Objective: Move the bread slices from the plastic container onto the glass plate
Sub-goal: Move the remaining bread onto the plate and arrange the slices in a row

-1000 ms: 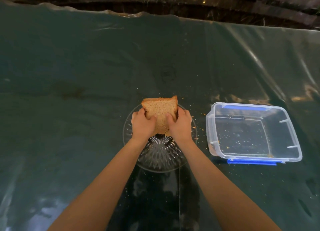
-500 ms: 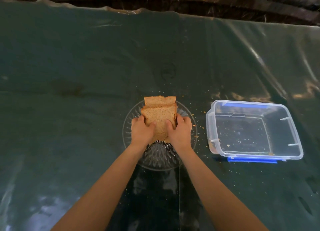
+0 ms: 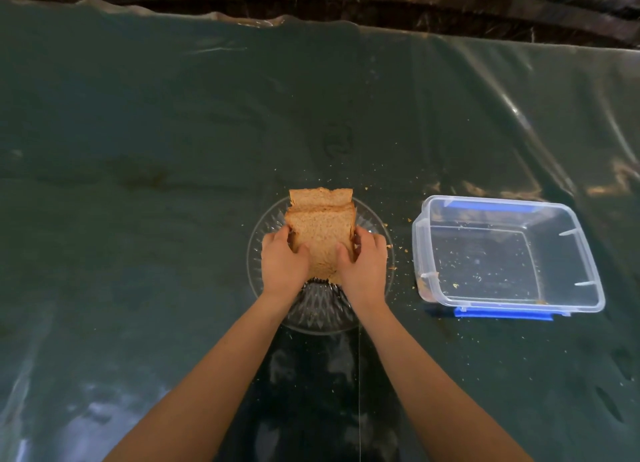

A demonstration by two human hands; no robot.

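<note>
Just below the centre of the frame, a stack of brown, square bread slices point(image 3: 320, 235) sits over a round, clear cut-glass plate point(image 3: 323, 309) with a diamond-patterned rim. The left hand point(image 3: 283, 262) presses against the stack's left edge and the right hand point(image 3: 363, 264) against its right edge, so each grip is closed on the bread, with the thumbs lying across the top slice and the fingers curled around the sides. At least 2 layers show: a front group tilted toward the camera, and a further slice whose crust edge peeks out behind it toward the top of the frame. Whether the bottom of the stack already rests on the plate cannot be told, because the hands cover that part. Both bare forearms run from the lower edge of the frame up to the plate.

To the right of the plate, near but apart from it, stands a clear rectangular plastic container point(image 3: 424, 250) with blue clip latches on its near and far sides. No slices show in it, only scattered crumbs on its floor.

Everything stands on a bench covered by a dark green, glossy plastic sheet point(image 3: 138, 150), wrinkled and catching light at the right and lower left. Fine bread crumbs point(image 3: 398, 250) dot the sheet between plate and container and around the plate's upper right.
</note>
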